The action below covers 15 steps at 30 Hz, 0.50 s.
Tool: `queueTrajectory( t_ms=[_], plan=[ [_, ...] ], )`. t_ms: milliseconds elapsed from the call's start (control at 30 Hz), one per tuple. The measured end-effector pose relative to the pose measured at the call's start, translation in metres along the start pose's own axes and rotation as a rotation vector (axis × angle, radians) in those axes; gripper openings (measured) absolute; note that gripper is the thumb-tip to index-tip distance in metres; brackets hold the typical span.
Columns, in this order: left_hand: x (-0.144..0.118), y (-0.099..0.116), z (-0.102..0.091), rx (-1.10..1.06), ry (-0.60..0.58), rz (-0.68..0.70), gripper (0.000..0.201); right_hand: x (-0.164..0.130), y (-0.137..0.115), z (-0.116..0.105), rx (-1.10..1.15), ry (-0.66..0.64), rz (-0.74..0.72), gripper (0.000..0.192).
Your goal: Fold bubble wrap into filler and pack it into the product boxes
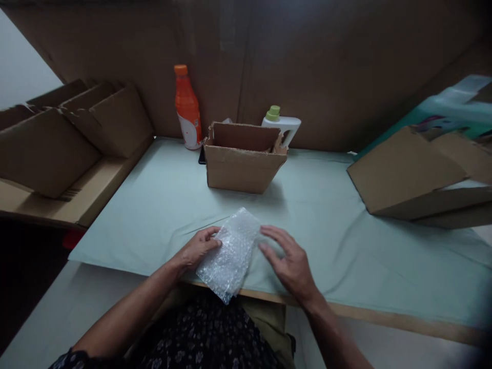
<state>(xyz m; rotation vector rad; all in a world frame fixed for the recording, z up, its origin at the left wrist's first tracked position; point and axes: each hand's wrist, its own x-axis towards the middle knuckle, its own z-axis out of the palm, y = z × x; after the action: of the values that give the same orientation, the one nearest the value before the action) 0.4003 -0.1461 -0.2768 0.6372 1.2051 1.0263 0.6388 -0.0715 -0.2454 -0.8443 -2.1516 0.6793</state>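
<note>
Bubble-wrap bundle (230,253) at table's (346,241) near edge is pinched by left hand (198,248); right hand (288,259), fingers spread, is pressed flat beside it for steadying.

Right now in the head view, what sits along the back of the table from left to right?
Stacked cardboard boxes → orange bottle → open cardboard box → white jug with green cap → flattened cardboard box.
</note>
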Motion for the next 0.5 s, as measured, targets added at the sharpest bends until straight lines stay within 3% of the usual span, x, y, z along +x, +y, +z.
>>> queueTrajectory(
  t_ms=[67,167,233,300,367,433,500],
  plan=[
    [-0.002,0.001,-0.006,0.026,-0.029,0.005,0.063,0.009,0.016,-0.006,0.004,0.063,0.135,0.030],
    [0.003,0.009,-0.013,0.191,-0.099,0.040,0.058,0.020,0.022,-0.006,0.075,-0.015,0.224,0.023],
    [0.007,0.018,-0.018,0.391,-0.016,0.145,0.061,0.025,0.017,-0.003,0.165,-0.092,0.293,0.023],
    [0.006,0.029,-0.024,0.575,0.149,0.304,0.065,0.027,0.012,-0.001,0.338,-0.099,0.421,0.031],
    [-0.004,0.037,-0.029,0.702,0.229,0.443,0.067,0.028,0.009,-0.001,0.621,0.003,0.593,0.036],
    [-0.018,0.039,-0.032,0.814,0.150,0.546,0.075,0.029,0.007,0.000,0.929,0.142,0.731,0.038],
    [-0.030,0.033,-0.030,0.927,0.036,0.632,0.096,0.030,0.003,0.002,1.158,0.239,0.804,0.035]
  ],
)
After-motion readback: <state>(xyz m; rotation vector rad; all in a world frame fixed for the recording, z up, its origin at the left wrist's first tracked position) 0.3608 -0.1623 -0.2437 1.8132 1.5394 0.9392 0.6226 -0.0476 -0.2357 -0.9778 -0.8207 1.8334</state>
